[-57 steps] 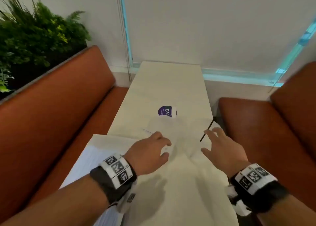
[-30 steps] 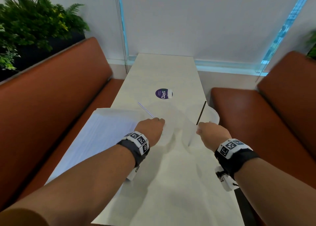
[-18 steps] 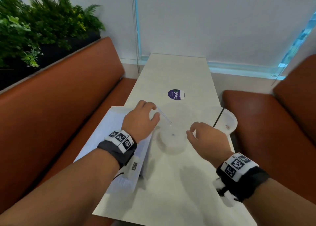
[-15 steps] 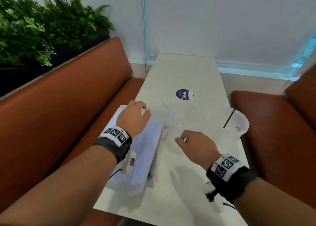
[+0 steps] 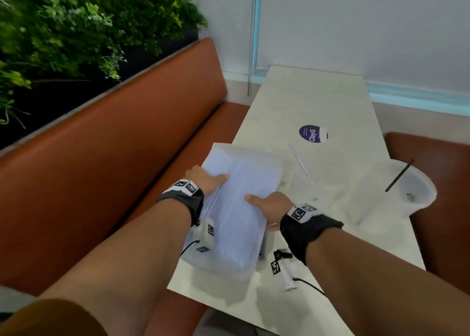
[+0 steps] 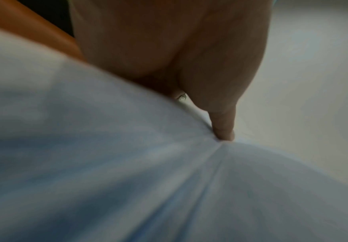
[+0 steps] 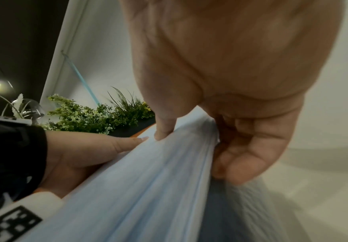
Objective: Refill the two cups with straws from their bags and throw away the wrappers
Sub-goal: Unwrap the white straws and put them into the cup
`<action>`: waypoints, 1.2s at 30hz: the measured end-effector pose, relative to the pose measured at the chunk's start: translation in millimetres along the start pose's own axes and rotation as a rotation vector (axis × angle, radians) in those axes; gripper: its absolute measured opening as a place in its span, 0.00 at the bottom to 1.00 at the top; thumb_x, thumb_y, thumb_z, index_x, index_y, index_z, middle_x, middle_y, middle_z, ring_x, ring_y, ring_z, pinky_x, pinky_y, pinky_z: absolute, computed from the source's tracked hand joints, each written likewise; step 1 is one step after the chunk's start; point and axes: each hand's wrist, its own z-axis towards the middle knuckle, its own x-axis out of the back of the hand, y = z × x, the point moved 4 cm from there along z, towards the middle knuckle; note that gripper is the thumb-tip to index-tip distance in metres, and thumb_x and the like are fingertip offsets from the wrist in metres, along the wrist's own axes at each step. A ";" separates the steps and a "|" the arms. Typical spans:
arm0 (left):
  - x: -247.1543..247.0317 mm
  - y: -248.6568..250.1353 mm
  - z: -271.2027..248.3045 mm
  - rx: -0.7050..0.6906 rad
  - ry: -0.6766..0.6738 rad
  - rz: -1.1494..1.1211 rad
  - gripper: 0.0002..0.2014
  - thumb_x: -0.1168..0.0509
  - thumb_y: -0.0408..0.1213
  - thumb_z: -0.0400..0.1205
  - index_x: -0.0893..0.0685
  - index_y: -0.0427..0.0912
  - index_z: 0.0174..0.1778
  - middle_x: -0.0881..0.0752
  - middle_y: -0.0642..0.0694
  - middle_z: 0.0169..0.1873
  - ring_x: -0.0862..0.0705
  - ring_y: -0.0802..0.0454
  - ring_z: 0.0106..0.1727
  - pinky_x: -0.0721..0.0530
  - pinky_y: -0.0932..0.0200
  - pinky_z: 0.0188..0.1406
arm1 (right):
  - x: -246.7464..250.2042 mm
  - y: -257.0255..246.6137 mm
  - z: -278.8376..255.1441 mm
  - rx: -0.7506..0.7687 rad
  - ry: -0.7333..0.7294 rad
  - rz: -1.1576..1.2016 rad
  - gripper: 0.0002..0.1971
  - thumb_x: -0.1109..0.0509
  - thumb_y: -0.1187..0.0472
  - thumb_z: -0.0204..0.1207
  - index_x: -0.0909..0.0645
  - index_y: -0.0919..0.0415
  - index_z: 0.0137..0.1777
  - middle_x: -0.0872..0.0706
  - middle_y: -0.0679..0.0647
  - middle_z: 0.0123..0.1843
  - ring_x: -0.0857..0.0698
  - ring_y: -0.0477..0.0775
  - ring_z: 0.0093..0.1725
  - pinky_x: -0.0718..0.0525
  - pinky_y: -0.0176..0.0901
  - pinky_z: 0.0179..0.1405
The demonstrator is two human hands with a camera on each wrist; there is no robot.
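Observation:
A bag of pale blue straws lies at the table's left edge. My left hand holds its left side, thumb on top; the other fingers are hidden under the bag. My right hand grips the right side of the bag, thumb on top and fingers curled beneath. To the right stand two clear cups. The nearer cup holds a pale straw. The far cup, at the right edge, holds a black straw.
The cream table runs to the wall and carries a round purple sticker. Orange benches flank both sides, with green plants behind the left one. The table's near edge lies just below the bag.
Both hands left the cups and moved left onto the straw bag, which they now grip from either side. The head view swung left and down.

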 end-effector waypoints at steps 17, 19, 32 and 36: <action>23.6 63.6 -207.5 -0.679 0.126 -1.033 0.24 0.20 0.47 0.73 0.18 0.52 0.64 0.09 0.57 0.57 0.10 0.57 0.58 0.13 0.52 0.56 | 96.8 10.2 -139.4 0.682 0.283 0.522 0.29 0.16 0.57 0.71 0.25 0.53 0.68 0.11 0.47 0.62 0.11 0.51 0.62 0.11 0.49 0.57; -2.5 78.5 -225.4 -0.717 0.045 -1.044 0.27 0.20 0.47 0.72 0.20 0.50 0.65 0.09 0.54 0.58 0.11 0.54 0.60 0.12 0.47 0.59 | 117.0 31.5 -154.6 0.699 0.347 0.611 0.38 0.12 0.54 0.62 0.28 0.55 0.69 0.12 0.51 0.64 0.11 0.52 0.62 0.11 0.50 0.55; -40.0 138.8 -228.0 -0.555 -0.178 -1.248 0.47 0.20 0.60 0.66 0.35 0.61 0.79 0.19 0.50 0.72 0.21 0.52 0.75 0.24 0.43 0.77 | 189.2 64.0 -184.2 0.717 0.664 0.767 0.29 0.23 0.41 0.74 0.18 0.56 0.70 0.11 0.55 0.65 0.14 0.57 0.68 0.20 0.62 0.73; -44.6 138.7 -225.6 -0.508 -0.102 -0.969 0.43 0.23 0.46 0.78 0.40 0.53 0.85 0.24 0.48 0.75 0.21 0.50 0.73 0.23 0.44 0.76 | 191.5 75.7 -171.7 0.617 0.666 0.718 0.28 0.25 0.36 0.71 0.13 0.59 0.59 0.07 0.54 0.55 0.09 0.54 0.57 0.13 0.61 0.64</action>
